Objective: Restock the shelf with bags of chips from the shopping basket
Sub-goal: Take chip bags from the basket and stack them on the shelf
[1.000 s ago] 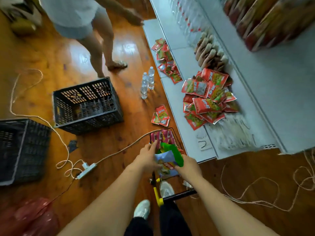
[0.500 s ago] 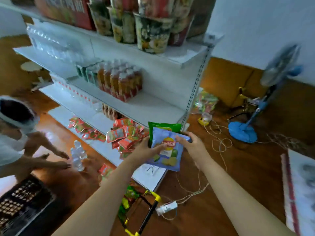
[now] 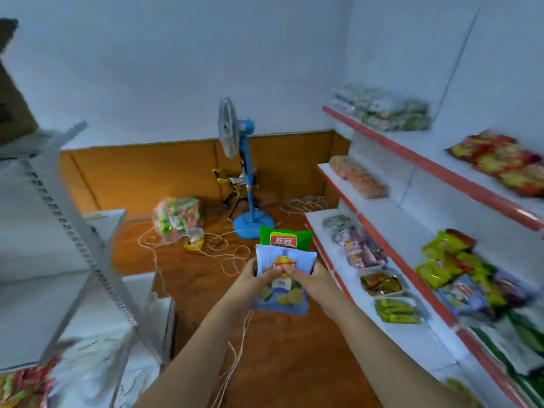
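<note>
Both my bare forearms reach forward, converging in front of me. My left hand (image 3: 255, 276) and right hand (image 3: 309, 278) meet at mid-height, fingers curled inward, thumbs on top, each grip closed on the blue bag (image 3: 284, 262) between them.

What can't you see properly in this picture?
- Green chip bag, head view: its lower part is hidden behind the blue chip bag.
- Blue bag's middle: covered by the left hand and right hand.
- Packets on the right shelf: labels blurred.
- Shopping basket: out of frame.
</note>
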A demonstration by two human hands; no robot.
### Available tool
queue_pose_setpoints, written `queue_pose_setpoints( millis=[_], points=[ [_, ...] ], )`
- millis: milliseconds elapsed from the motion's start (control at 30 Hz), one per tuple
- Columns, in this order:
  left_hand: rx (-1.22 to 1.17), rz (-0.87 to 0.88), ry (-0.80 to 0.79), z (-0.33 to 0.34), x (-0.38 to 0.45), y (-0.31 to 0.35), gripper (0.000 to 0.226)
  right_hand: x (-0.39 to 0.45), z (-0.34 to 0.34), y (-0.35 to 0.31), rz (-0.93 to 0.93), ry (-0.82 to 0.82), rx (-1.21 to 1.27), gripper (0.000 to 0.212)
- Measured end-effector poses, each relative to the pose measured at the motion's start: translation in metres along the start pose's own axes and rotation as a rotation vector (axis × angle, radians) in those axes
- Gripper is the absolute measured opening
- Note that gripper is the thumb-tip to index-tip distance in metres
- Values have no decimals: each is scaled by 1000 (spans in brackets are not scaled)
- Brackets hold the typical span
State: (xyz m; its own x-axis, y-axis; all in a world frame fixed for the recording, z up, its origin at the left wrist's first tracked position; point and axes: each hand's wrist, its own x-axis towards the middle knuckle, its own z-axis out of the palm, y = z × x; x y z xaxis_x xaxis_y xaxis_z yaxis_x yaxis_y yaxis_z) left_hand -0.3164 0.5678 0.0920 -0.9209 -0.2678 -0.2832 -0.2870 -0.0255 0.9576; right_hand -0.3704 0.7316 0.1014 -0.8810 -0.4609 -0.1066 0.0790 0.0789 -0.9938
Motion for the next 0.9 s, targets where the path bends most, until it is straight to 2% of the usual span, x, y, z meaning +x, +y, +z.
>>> queue_pose_setpoints(
  millis=[133,267,367,467,700,767,867,900],
  points=[
    [92,-7,-165,126,70,0,64,6,-131,28,59,190,-34,22],
    [158,-5,-236,232,117,-9,30,13,-227,63,146,378,6,40],
    [198,-5,-323,289,148,-17,23,23,-280,85,201,486,41,47],
    [249,8,-386,330,193,-19,19,47,-323,106,234,557,28,63],
    [413,46,-545,404,350,-28,41,154,-398,151,339,779,-52,47],
    [462,59,-576,422,392,-21,36,196,-416,161,376,826,-63,44],
    [523,107,-638,445,457,-16,13,256,-442,179,458,904,-85,52],
    [552,123,-654,454,480,-15,14,275,-452,186,483,923,-92,48]
  ],
)
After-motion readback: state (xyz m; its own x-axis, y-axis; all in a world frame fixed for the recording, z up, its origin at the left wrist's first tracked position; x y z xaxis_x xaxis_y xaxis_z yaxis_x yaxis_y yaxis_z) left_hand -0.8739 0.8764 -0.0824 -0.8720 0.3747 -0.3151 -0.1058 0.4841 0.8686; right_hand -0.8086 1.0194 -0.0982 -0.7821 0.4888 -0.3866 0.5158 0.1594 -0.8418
